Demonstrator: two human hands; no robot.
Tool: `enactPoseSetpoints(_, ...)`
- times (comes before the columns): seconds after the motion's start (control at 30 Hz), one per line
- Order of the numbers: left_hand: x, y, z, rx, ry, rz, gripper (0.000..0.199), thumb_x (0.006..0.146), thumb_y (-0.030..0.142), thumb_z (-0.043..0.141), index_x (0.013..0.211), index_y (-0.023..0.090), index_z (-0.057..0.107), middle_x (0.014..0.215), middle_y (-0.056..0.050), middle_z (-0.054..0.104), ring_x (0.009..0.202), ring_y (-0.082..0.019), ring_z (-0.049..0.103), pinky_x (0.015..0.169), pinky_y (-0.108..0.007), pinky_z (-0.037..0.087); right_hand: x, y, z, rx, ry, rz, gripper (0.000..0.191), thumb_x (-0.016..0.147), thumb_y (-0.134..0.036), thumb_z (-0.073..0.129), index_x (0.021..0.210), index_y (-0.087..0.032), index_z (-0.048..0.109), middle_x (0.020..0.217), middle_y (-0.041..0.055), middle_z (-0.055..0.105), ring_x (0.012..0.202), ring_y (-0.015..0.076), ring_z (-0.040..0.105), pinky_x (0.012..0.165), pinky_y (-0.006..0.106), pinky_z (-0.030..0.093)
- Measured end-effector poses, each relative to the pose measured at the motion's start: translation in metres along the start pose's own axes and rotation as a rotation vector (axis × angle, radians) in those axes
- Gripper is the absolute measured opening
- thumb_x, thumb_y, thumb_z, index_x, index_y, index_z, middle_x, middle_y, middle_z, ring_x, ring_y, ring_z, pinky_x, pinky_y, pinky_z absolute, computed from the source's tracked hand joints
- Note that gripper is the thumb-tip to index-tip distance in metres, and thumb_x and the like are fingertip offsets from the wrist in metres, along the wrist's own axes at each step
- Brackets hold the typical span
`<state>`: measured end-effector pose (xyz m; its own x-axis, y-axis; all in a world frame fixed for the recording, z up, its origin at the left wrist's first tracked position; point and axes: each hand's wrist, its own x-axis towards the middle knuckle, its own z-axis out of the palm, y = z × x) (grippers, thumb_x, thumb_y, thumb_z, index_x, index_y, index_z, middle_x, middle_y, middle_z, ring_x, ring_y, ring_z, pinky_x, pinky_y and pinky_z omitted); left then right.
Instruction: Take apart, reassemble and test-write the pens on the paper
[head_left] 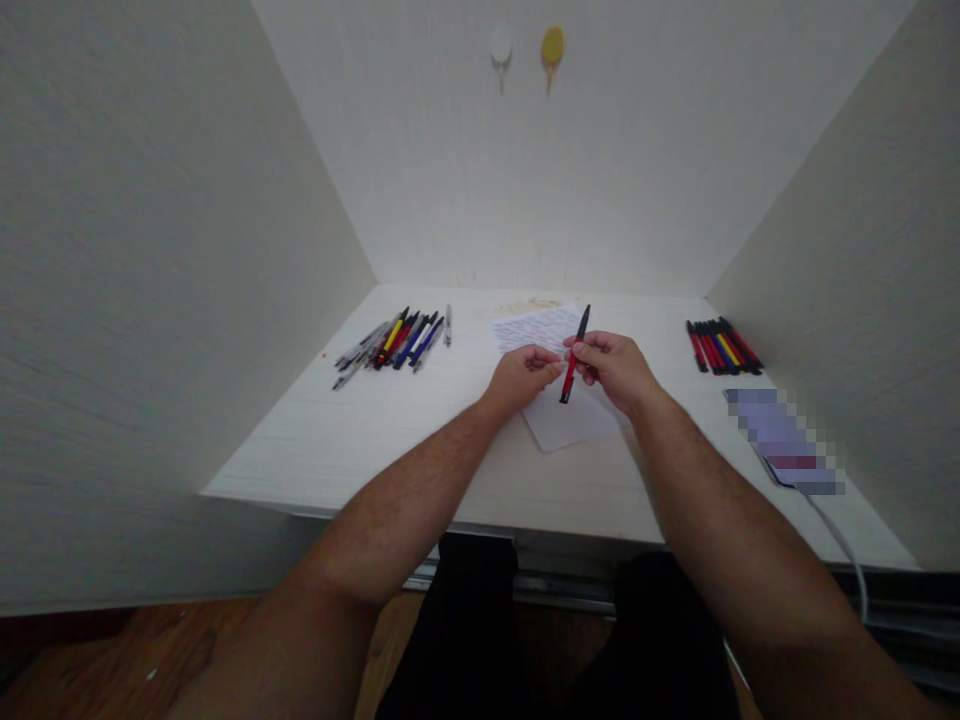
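Observation:
Between the thumb and fingers of my right hand [609, 362] is a red and black pen [575, 365], tilted with its black tip up and its clip end down. Just left of it, my left hand [523, 378] is closed in a pinch close to the pen. Whatever its fingertips may hold is too small to make out. Under both hands lies a white sheet of paper [559, 425], its far part covered in rows of pen strokes.
A loose pile of pens [397, 340], clear, yellow, red and blue, lies on the left of the white desk [315, 450]. At the right, several red, blue and yellow pens [721, 347] lie in a row. Nearer is a phone [780, 440] with a white cable [844, 545]. Walls enclose three sides.

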<state>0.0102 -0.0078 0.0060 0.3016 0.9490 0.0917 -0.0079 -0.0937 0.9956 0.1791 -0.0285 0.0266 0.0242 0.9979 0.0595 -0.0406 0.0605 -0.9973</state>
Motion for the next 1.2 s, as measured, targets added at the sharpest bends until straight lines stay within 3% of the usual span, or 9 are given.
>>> enactPoseSetpoints(0.1,0.005,0.003,-0.007,-0.154,0.089,0.007,0.018,0.077,0.022,0.066,0.094,0.016,0.072,0.071,0.0,0.062,0.058,-0.008,0.054,0.054,-0.022,0.044,-0.005,-0.002,0.0,-0.084,-0.148,0.064,0.029,0.07,-0.038,0.072,0.088,-0.016,0.074,0.067,0.0015,0.065,0.049,0.0069,0.041,0.043,0.022,0.03)
enactPoseSetpoints(0.23,0.007,0.005,-0.013,-0.313,0.007,0.031,0.023,0.079,0.022,0.065,0.1,0.017,0.072,0.065,0.002,0.056,0.055,-0.007,0.049,0.054,-0.021,0.039,-0.011,-0.005,0.002,-0.249,-0.295,0.096,0.027,0.072,-0.039,0.069,0.086,-0.017,0.076,0.065,0.0003,0.064,0.05,0.0072,0.039,0.046,0.023,0.028)
enactPoseSetpoints(0.47,0.005,0.004,-0.008,-0.238,0.036,0.113,0.021,0.075,0.035,0.073,0.08,0.015,0.069,0.058,0.003,0.054,0.053,-0.008,0.047,0.054,-0.023,0.037,-0.012,-0.005,0.001,-0.361,-0.214,0.021,0.022,0.069,-0.038,0.073,0.073,-0.016,0.069,0.06,-0.0018,0.06,0.052,0.0086,0.044,0.049,0.024,0.031)
enactPoseSetpoints(0.7,0.002,0.01,-0.006,0.02,0.219,0.158,0.023,0.072,0.029,0.072,0.059,0.017,0.057,0.052,0.004,0.051,0.051,-0.008,0.043,0.053,-0.024,0.035,-0.01,-0.003,0.002,-0.477,-0.106,-0.013,0.025,0.06,-0.029,0.08,0.066,-0.02,0.057,0.058,-0.0038,0.056,0.049,0.0083,0.044,0.047,0.023,0.029)
enactPoseSetpoints(0.8,0.003,0.009,-0.005,0.043,0.253,0.154,0.023,0.072,0.028,0.071,0.058,0.017,0.056,0.051,0.005,0.05,0.049,-0.008,0.042,0.051,-0.024,0.033,-0.011,-0.006,0.005,-0.497,-0.127,-0.021,0.026,0.06,-0.029,0.08,0.069,-0.02,0.058,0.058,-0.0045,0.055,0.049,0.0081,0.043,0.047,0.023,0.03)
enactPoseSetpoints(0.97,0.006,0.005,-0.005,-0.115,0.198,0.14,0.02,0.075,0.031,0.07,0.066,0.018,0.058,0.051,0.004,0.054,0.046,-0.008,0.047,0.049,-0.023,0.037,-0.012,-0.01,0.002,-0.471,-0.294,-0.058,0.023,0.078,-0.039,0.064,0.071,-0.018,0.067,0.069,0.0023,0.065,0.059,0.0111,0.051,0.054,0.025,0.037)
enactPoseSetpoints(1.13,0.005,0.005,-0.005,-0.169,0.16,0.141,0.023,0.075,0.036,0.072,0.073,0.016,0.06,0.057,0.002,0.06,0.048,-0.008,0.052,0.049,-0.022,0.04,-0.012,-0.007,-0.001,-0.492,-0.163,-0.057,0.023,0.069,-0.038,0.075,0.076,-0.019,0.064,0.059,-0.0037,0.056,0.05,0.0085,0.042,0.048,0.024,0.03)
enactPoseSetpoints(1.2,0.005,0.005,-0.005,-0.174,0.163,0.151,0.024,0.076,0.037,0.073,0.074,0.016,0.06,0.059,0.001,0.062,0.049,-0.008,0.053,0.049,-0.022,0.041,-0.012,-0.006,-0.001,-0.482,-0.176,-0.042,0.024,0.072,-0.04,0.073,0.08,-0.019,0.065,0.061,-0.0034,0.057,0.05,0.0082,0.041,0.047,0.024,0.029)
